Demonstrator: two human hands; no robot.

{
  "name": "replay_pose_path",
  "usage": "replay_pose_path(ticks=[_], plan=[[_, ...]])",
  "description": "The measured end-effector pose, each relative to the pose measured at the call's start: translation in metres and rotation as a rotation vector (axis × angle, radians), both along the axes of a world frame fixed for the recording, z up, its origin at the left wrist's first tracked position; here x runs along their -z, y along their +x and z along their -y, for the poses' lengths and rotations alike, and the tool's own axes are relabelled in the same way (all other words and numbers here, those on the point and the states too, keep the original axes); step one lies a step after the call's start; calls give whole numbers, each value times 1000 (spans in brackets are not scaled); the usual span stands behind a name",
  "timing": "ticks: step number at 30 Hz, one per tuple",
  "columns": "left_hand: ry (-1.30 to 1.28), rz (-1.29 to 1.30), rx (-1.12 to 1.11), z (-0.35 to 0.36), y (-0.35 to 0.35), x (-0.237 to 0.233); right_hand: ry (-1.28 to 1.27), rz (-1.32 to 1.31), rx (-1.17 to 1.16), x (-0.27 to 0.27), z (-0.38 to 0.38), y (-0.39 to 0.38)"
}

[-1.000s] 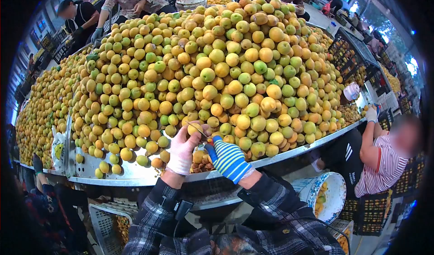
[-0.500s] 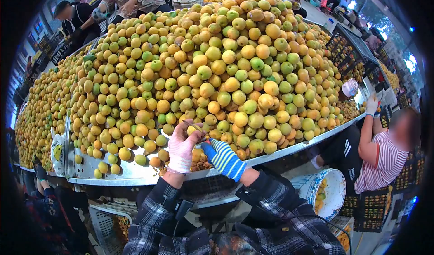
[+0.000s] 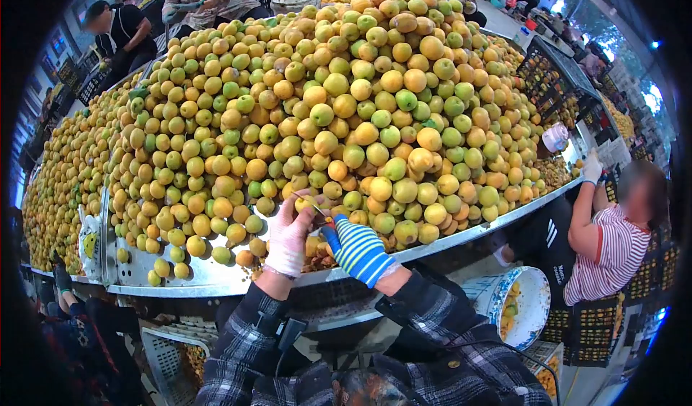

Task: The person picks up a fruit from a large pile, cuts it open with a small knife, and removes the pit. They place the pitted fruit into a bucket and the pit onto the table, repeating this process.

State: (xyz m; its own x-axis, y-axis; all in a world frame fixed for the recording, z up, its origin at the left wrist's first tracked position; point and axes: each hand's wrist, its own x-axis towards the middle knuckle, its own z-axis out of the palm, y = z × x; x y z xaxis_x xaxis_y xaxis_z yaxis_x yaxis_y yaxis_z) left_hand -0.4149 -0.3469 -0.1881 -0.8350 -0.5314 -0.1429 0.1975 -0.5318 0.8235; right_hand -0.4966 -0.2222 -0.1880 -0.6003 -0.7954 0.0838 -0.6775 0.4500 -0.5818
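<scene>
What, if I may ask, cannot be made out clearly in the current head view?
Head view: the held fruit's full outline, partly covered by the left hand.
Head view: the small tool's grip, mostly covered by the right hand.
Head view: the white bucket's bottom, hidden by its contents.
Head view: the lower-left person, lost in dark shadow.

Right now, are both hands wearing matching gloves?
No, the left hand wears a pale glove, while the right hand wears a blue striped glove.

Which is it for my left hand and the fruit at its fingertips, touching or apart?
Touching. The head view shows the left hand gripping the fruit, with no gap between them.
</scene>
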Motion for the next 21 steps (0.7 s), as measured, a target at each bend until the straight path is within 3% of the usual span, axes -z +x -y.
replay_pose_path(ticks=[1, 7, 10, 12, 13, 14, 16, 18, 20, 21], plan=[[-126, -8, -53, 0, -1, -1, 34, -4, 1, -4, 0, 1], [-18, 12, -88, 1, 2, -8, -10, 12, -44, -7, 1, 6], [-126, 72, -108, 3, 4, -6, -83, 90, -56, 7, 2, 8], [-117, 54, -114, 1, 4, -7, -216, 312, -99, 20, 3, 7], [-109, 36, -123, 0, 4, -7, -197, 587, -76, 23, 5, 9], [-109, 37, -121, 0, 3, -6, -197, 588, -75, 26, 3, 8], [-15, -51, -95, 1, 3, -2, -205, 958, -53, 6, 0, 8], [70, -113, -96, 7, -1, 9, -205, 964, -56, 6, -5, 0], [155, -173, -98, 22, 0, 19, -254, 473, -239, 22, -13, -13], [230, -197, -146, 32, 2, 23, -112, 534, -157, 7, -16, -20]])
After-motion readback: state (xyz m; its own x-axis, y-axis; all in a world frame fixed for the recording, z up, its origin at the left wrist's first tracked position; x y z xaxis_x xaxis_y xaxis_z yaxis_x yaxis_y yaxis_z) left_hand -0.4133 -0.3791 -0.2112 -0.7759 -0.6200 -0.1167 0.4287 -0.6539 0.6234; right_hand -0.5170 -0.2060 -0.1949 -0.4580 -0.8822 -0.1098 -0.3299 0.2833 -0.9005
